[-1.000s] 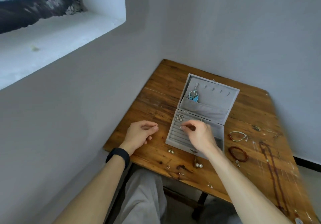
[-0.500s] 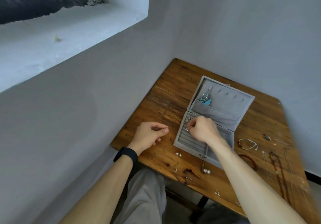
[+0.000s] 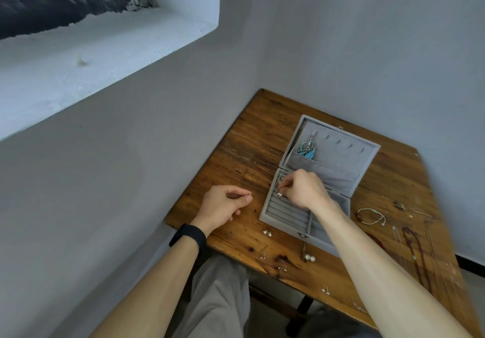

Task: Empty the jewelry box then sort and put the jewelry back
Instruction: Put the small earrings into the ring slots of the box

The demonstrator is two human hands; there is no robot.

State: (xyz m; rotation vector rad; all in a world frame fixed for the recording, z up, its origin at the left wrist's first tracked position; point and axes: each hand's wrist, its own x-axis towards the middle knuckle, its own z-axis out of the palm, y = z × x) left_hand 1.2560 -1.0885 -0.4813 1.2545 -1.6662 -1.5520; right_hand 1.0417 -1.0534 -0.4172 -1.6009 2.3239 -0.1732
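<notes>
Stud (image 3: 279,195) pinched by right hand (image 3: 303,190) over jewelry box (image 3: 283,213); left hand (image 3: 223,204) pinches second stud (image 3: 250,195).

left wrist: black band (image 3: 186,236) | forearms (image 3: 380,272): bare | trousers (image 3: 217,301): grey

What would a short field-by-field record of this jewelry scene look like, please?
jewelry box: open on the wooden table
lid: tilted back, blue feather earring hanging inside
right hand: pinches a small stud over the box's ridged rows
left hand: pinches a tiny silver piece beside the box
loose on table: pearl earrings, white bracelet, dark bead necklace
</notes>
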